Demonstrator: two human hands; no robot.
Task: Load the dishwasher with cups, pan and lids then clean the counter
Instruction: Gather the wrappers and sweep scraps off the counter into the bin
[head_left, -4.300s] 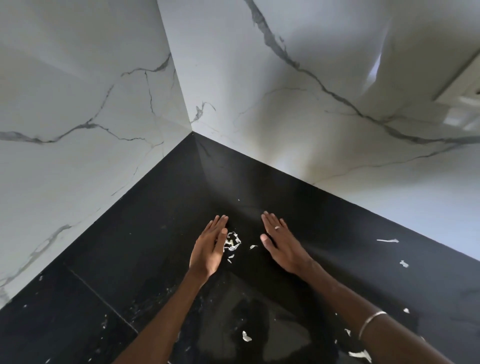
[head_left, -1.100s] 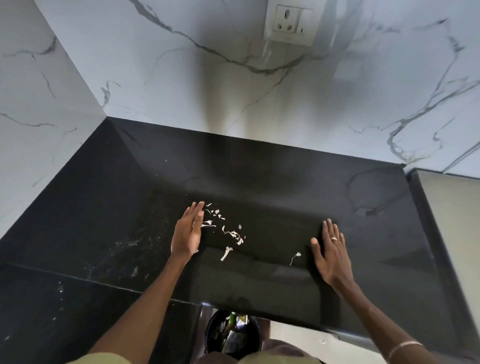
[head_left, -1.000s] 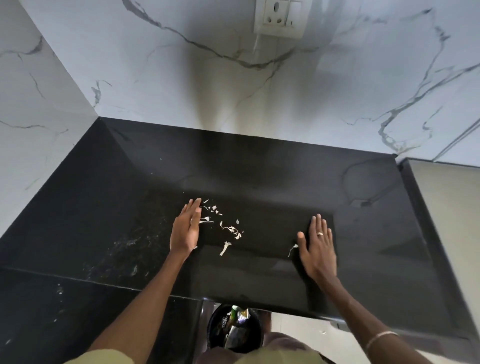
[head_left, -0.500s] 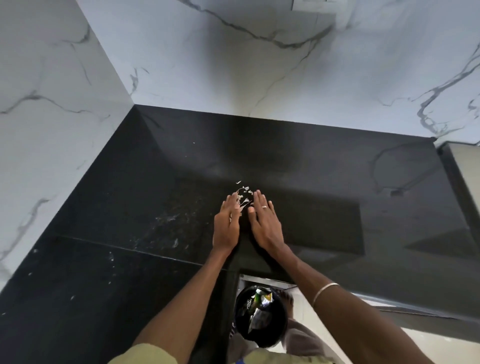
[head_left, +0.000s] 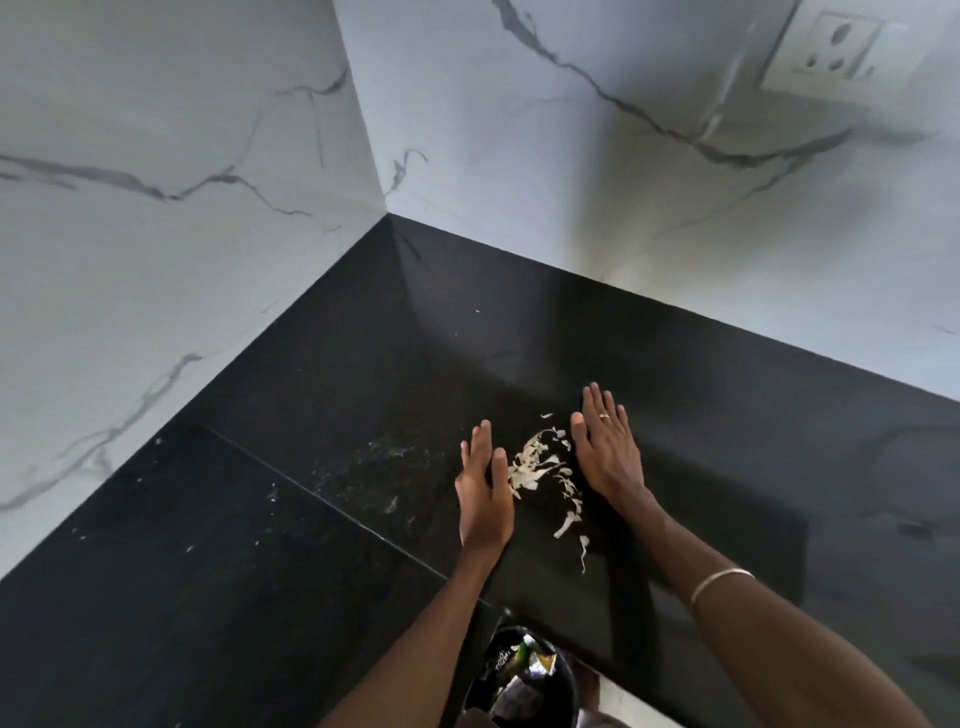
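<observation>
Near the bench (head_left: 727, 415) front edge, pale scraps (head_left: 540, 462) are flanked by left hand (head_left: 485, 499) and right hand (head_left: 608, 452), fingers straight, nothing gripped.

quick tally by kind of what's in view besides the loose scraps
hands: 2 (left, right)
scrap pile: 1
bin: 1
wall socket: 1
ring: 1
bracelet: 1
counter: 1
total: 8
</observation>
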